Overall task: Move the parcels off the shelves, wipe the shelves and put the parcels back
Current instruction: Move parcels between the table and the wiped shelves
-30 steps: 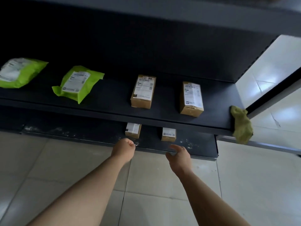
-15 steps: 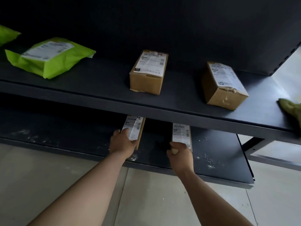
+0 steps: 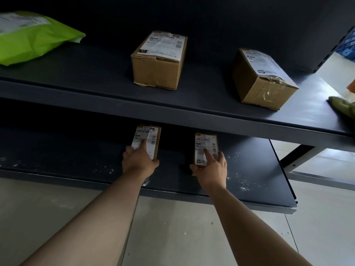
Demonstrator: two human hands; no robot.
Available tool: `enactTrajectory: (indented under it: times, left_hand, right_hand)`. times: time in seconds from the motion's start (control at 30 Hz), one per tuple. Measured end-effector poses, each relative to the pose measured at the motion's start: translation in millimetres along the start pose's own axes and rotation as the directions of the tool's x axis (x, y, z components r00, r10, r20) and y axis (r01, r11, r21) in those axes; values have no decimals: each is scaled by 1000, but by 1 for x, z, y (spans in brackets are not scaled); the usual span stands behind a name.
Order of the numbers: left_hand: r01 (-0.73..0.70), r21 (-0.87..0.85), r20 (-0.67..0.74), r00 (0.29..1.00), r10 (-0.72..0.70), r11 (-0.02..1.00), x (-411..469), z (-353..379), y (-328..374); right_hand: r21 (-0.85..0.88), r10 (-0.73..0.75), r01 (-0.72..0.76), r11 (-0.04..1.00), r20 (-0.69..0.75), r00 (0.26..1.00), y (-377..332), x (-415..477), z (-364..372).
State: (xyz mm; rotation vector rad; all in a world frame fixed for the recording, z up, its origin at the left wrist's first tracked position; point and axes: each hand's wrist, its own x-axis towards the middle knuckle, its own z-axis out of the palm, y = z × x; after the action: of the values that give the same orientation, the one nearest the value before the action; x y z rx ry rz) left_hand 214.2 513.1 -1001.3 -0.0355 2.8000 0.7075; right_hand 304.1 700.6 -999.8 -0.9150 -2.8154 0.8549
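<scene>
Head camera looks down and forward along two bare forearms that reach from the bottom edge over a pale tiled floor (image 3: 172,233) towards a dark metal shelving unit.

The left hand (image 3: 139,162) grips the near end of the left small parcel (image 3: 148,139), a slim brown carton with a white printed label on top. Its index finger lies along the label and the other fingers curl round the carton's sides. The right hand (image 3: 211,167) grips the near end of the right small parcel (image 3: 206,144) in the same way, index finger on the label, thumb on the left side and fingers on the right. Both parcels are over the lower shelf (image 3: 259,179), side by side but apart, with their far ends under the shelf above. I cannot tell whether they rest on the surface or are lifted clear of it. White specks of dust (image 3: 240,181) are scattered over the lower shelf around the hands.

Further back, the upper shelf (image 3: 96,87) carries a middle box (image 3: 159,62) of brown cardboard with a label on top. A right box (image 3: 263,79), turned at an angle, sits well apart from it. A green mailer bag (image 3: 32,39) lies at the far left, cut off by the frame. A green cloth (image 3: 343,106) lies at the shelf's right end, mostly out of frame. Behind everything stands a dark back panel (image 3: 211,20).
</scene>
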Motion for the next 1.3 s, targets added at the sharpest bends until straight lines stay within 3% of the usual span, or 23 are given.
enactTrajectory:
  times: [0.13,0.3,0.5,0.73,1.07,1.3]
  left_hand:
    - [-26,19,6,1000,26,999,-1,-4,1]
    - [-28,76,37,999,26,997,-12,-5,1]
    - [-60,72,-15,998,62,996,-31,2,2]
    - [-63,102,55,997,58,993,-68,-8,19]
    - [-16,146,258,966,-23,989,-170,-84,53]
    - [-56,163,320,947,1,985,-247,-198,108]
  right_hand:
    - [-156,3,1,988,30,1000,-5,6,9]
    - [-220,57,-48,974,39,998,-9,6,12]
    - [-224,-11,6,974,-21,1000,0,-5,4]
    - [-233,29,-35,972,-31,999,15,-41,-26]
    - [-212,185,-167,963,67,980,-18,-143,-130]
    - [-206,241,-224,953,61,969,-79,-219,-251]
